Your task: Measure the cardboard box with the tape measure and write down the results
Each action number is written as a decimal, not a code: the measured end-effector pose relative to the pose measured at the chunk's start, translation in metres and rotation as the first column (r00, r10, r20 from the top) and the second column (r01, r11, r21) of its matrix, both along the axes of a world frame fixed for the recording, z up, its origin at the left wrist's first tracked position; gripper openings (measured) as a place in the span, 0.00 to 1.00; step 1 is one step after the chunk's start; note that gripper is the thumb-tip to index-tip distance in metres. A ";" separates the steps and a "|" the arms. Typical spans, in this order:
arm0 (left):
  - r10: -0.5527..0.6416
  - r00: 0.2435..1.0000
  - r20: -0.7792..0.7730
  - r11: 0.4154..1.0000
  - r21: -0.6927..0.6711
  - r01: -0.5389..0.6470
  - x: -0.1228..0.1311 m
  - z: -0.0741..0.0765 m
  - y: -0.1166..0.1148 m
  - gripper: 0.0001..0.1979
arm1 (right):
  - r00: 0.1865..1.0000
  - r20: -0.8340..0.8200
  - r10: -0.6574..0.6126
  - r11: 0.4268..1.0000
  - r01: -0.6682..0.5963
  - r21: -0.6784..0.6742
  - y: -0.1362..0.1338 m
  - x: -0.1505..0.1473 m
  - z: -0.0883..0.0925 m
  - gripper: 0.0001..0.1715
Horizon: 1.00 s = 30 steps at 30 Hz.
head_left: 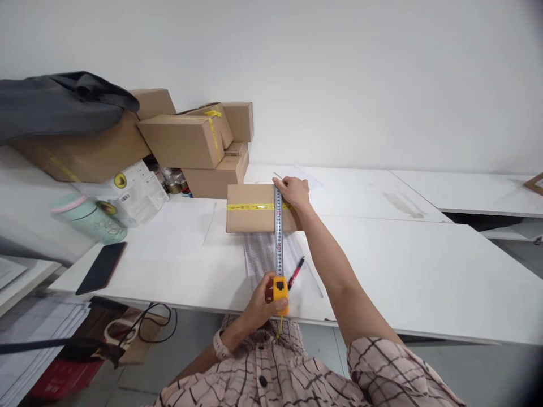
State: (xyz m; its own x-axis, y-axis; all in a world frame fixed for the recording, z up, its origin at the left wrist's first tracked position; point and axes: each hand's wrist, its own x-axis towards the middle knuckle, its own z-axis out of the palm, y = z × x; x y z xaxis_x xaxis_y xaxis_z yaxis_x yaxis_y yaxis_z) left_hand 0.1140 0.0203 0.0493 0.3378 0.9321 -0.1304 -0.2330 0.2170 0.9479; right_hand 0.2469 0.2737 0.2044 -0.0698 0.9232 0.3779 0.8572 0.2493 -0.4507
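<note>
A cardboard box [250,220] with a strip of yellow tape across it lies on the white table. My left hand [263,297] grips the yellow case of a tape measure [280,288] near the table's front edge. From the case the marked blade runs straight away from me over the top of the box. At the box's far edge, my right hand [294,193] pinches the end of the blade; its fingertips partly hide that end. Printed sheets [258,260] lie partly under the box, and a red and black pen [296,272] rests on them.
Several cardboard boxes [182,141] are stacked at the back left, with a dark bag [59,107] on top. A mint-green bottle [91,217] and a phone [102,268] are at the table's left end. White paper [173,232] lies nearby.
</note>
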 end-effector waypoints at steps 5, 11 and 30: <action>-0.010 0.999 -0.038 1.000 0.024 0.011 -0.001 -0.008 0.002 0.37 | 1.000 0.002 0.004 1.000 -0.004 0.018 0.002 0.001 -0.004 0.34; -0.039 0.999 0.024 0.999 -0.015 0.040 -0.004 -0.009 -0.001 0.37 | 1.000 0.014 -0.005 1.000 0.005 0.015 0.002 0.001 -0.004 0.37; -0.015 0.958 -0.285 0.988 0.146 0.059 -0.037 -0.024 -0.025 0.39 | 0.996 0.035 0.083 0.989 -0.087 0.119 -0.146 0.024 -0.097 0.32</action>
State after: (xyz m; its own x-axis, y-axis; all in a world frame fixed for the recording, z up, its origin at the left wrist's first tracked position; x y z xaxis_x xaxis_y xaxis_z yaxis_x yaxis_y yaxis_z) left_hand 0.0765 -0.0051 0.0255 0.3419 0.9360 -0.0841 0.0544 0.0697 0.9961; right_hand 0.2708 0.1276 0.1073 -0.1590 0.8613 0.4826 0.8431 0.3728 -0.3875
